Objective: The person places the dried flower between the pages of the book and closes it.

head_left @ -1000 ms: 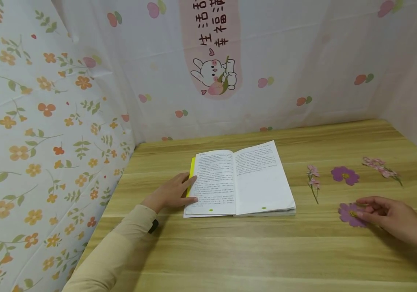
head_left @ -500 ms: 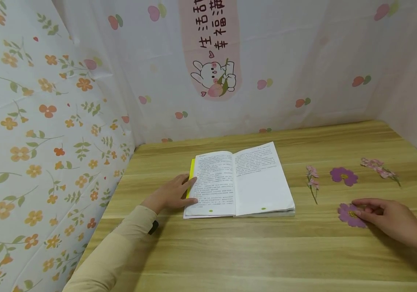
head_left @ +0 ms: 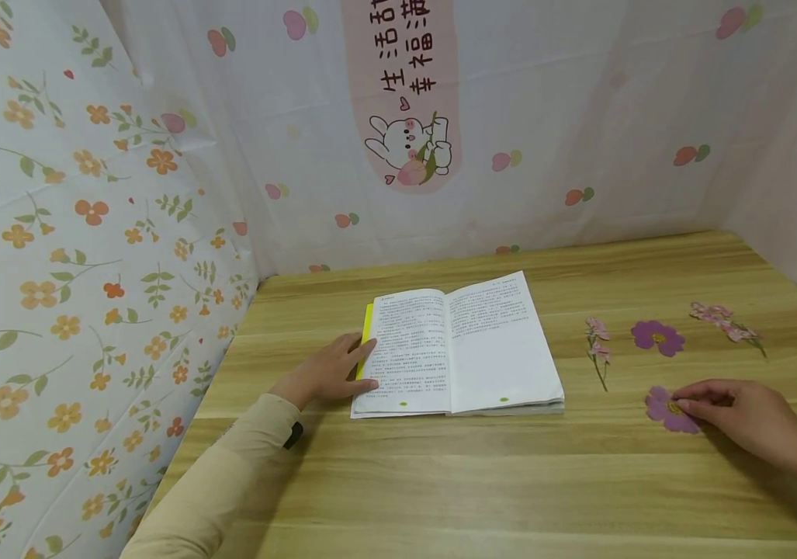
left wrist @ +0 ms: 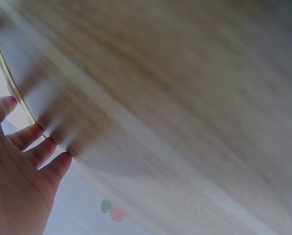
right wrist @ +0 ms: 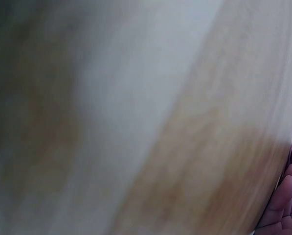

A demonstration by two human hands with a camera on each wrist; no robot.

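An open book (head_left: pixel 492 349) with printed pages and a yellow cover edge lies on the wooden table. My left hand (head_left: pixel 324 369) rests at its left side, thumb and fingertips on the page margin, fingers spread and fairly straight. In the left wrist view the fingertips of that hand (left wrist: pixel 26 166) meet the table beside the book's thin edge. Over at the right, my right hand (head_left: pixel 743 415) pinches the right side of a flat purple pressed flower (head_left: pixel 669 410) between thumb and index finger. Only a sliver of the right hand (right wrist: pixel 285 200) enters the right wrist view.
Beyond the right hand lie a second purple pressed flower (head_left: pixel 658 338) and two pink flower sprigs, the left sprig (head_left: pixel 599 349) upright and the right sprig (head_left: pixel 726 322) slanting. Printed cloth (head_left: pixel 545 116) hangs behind and along the left of the table (head_left: pixel 482 489).
The right thumb and fingers have shifted slightly at the purple flower, which has tilted a little. The left hand and book stay where they were.
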